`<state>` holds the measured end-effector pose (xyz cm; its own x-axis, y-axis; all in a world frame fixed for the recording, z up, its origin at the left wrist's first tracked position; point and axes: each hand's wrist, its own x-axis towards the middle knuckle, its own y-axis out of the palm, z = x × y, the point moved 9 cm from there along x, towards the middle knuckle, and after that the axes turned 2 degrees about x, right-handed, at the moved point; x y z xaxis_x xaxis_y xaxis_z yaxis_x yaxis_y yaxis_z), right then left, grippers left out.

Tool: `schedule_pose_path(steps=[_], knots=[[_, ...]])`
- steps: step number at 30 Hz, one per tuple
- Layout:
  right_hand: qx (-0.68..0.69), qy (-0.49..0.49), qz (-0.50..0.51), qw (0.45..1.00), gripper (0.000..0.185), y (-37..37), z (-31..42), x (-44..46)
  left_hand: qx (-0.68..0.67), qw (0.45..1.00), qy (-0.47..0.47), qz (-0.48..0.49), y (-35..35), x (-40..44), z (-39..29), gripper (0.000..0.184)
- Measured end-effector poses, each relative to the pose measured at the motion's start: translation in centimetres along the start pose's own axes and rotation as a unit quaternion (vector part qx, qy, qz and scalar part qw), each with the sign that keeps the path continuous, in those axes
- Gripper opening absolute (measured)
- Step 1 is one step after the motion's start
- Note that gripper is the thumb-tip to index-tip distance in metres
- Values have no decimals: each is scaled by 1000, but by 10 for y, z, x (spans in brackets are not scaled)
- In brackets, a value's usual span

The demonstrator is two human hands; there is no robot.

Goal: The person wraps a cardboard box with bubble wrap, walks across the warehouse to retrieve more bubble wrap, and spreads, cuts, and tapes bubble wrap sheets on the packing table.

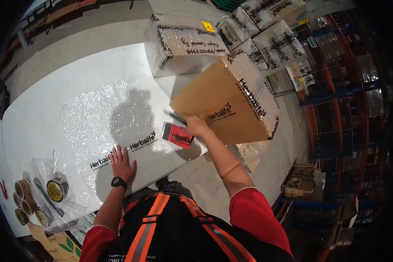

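Note:
My left hand (123,166) lies with fingers spread on a sheet of bubble wrap (89,118) over the white table (43,102). Under its fingertips runs a strip of clear tape with black Herbalife print (143,141). My right hand (196,126) is closed around a red and black tool (179,134) that looks like a tape dispenser, held over the table's right part. A dark bar sticks out at its upper left. Just beyond this hand, a brown carton (216,94), partly covered in bubble wrap, stands tilted at the table's edge.
Tape rolls (28,196) and crumpled bubble wrap (76,192) lie at the lower left. A wrapped box with a yellow label (185,46) stands at the back, with several wrapped boxes (277,46) behind it. Shelving (332,96) fills the right side.

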<state>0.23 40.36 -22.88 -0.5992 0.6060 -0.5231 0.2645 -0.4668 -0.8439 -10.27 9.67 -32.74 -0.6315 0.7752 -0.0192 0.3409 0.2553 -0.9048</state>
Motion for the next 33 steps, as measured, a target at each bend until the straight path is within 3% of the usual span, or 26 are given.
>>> schedule_pose_path(steps=[2,4,7,10,12,13,15,18,20,23,26,29,33], knots=[[-14,-29,90,995,48,20,-1,-7,8,1000,-10,13,3,0,0,68],[7,-25,47,999,49,43,-16,-7,1,1000,-9,17,4,-3,-1,68],[56,5,-130,990,51,44,-34,-23,1,1000,-14,18,1,0,2,67],[146,15,-183,972,48,47,-48,-36,4,1000,-13,10,8,-1,6,67],[378,100,13,920,40,80,-71,-22,4,1000,-25,14,7,0,6,67],[382,98,27,918,40,84,-74,-22,1,1000,-14,6,3,-1,6,68],[539,120,111,826,31,92,-71,-24,7,1000,-11,4,2,-1,7,68],[470,76,121,871,24,85,-51,-38,2,1000,-8,2,6,1,6,68],[340,-13,13,940,24,37,-30,-64,-3,1000,-4,-4,7,-2,8,68],[136,-111,-167,970,28,-78,8,-148,-14,1000,-10,-2,3,-3,8,68],[95,-128,-356,921,27,-186,14,-235,-27,999,-22,21,5,0,8,68],[67,-148,-541,825,35,-254,-27,-280,-18,999,-21,32,3,-1,5,68],[21,-53,-555,830,29,-290,-52,-261,4,1000,-10,22,11,-1,6,69]])
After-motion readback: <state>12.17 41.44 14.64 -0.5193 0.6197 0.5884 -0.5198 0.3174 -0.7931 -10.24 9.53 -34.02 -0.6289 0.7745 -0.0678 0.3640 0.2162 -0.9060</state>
